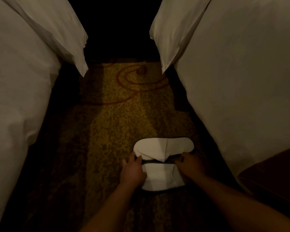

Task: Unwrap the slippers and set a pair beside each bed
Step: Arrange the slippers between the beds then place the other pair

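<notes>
Two white slippers lie side by side on the patterned carpet between two beds, close to the right bed (241, 81). The far slipper (162, 147) lies crosswise, and the near slipper (161, 177) with a dark rim sits just below it. My left hand (133, 171) grips the left ends of the slippers, thumb up on the far one. On the right ends my right hand (189, 163) holds them with curled fingers. No wrapper shows.
The left bed (20, 84) with white linen hangs over the carpet (117, 118) on the left. A dark reddish bed runner (274, 171) crosses the right bed's near corner. The aisle's far end is in darkness.
</notes>
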